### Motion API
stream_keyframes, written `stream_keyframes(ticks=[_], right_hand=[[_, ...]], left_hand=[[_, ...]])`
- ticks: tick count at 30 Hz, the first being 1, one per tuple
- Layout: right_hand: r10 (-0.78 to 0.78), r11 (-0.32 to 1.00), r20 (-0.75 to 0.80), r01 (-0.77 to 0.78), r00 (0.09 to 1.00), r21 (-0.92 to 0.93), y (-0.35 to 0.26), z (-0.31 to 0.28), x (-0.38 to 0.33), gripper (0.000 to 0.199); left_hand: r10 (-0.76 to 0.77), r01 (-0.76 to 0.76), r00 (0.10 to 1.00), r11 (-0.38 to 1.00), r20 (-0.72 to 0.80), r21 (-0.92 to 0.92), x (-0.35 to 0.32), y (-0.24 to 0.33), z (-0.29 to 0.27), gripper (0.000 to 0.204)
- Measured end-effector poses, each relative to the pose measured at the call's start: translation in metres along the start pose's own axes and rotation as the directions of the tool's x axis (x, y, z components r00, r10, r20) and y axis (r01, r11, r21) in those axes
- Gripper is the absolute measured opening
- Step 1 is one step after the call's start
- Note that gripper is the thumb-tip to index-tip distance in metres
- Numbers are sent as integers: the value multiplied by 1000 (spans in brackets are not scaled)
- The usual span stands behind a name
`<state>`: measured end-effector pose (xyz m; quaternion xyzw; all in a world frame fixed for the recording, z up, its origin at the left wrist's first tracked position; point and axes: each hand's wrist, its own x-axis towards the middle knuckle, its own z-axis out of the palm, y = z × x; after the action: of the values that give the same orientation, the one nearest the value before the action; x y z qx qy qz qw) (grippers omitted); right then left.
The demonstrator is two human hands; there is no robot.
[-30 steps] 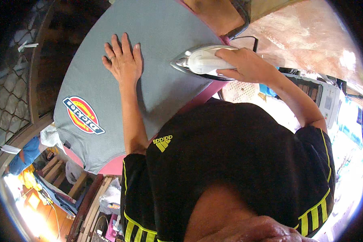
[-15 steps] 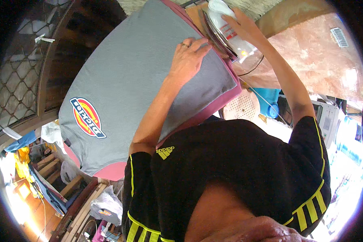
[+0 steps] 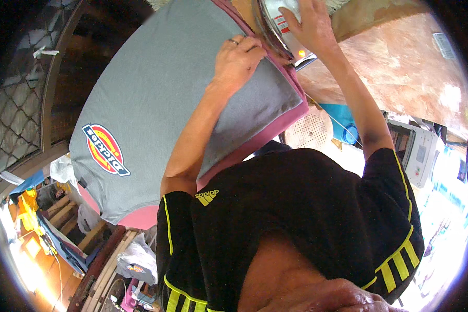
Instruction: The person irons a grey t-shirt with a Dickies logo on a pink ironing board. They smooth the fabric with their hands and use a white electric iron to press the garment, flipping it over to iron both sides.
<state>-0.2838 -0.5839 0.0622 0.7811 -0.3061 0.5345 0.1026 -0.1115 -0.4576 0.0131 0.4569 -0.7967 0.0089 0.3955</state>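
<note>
Evidently, the iron (image 3: 280, 25) stands tilted near the top, just beyond the edge of the grey shirt (image 3: 156, 78), which lies spread over pink cloth (image 3: 141, 217); the right hand (image 3: 313, 26) rests on it, though the picture cuts off its fingers, so how firmly it grips cannot be told; the left hand (image 3: 238, 61) bends its fingers at the shirt's edge, a pinch unclear; were the iron to tip leftward, its metal plate, if hot, could burn those fingers or scorch the shirt.
</note>
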Motion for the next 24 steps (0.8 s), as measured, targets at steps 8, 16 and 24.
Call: stream_keyframes(ticks=[8, 16, 24], right_hand=[[-1, 523, 907, -773, 421, 359, -67, -11, -48, 23], [-84, 568, 981, -801, 172, 189, -72, -26, -74, 32], [-41, 602, 989, -786, 142, 138, -50, -47, -86, 43]], left_hand=[[-102, 73, 978, 984, -184, -160, 3, 26, -76, 15], [-300, 265, 930, 948, -214, -178, -30, 42, -86, 30], [-478, 475, 875, 878, -75, -55, -134, 67, -92, 32]])
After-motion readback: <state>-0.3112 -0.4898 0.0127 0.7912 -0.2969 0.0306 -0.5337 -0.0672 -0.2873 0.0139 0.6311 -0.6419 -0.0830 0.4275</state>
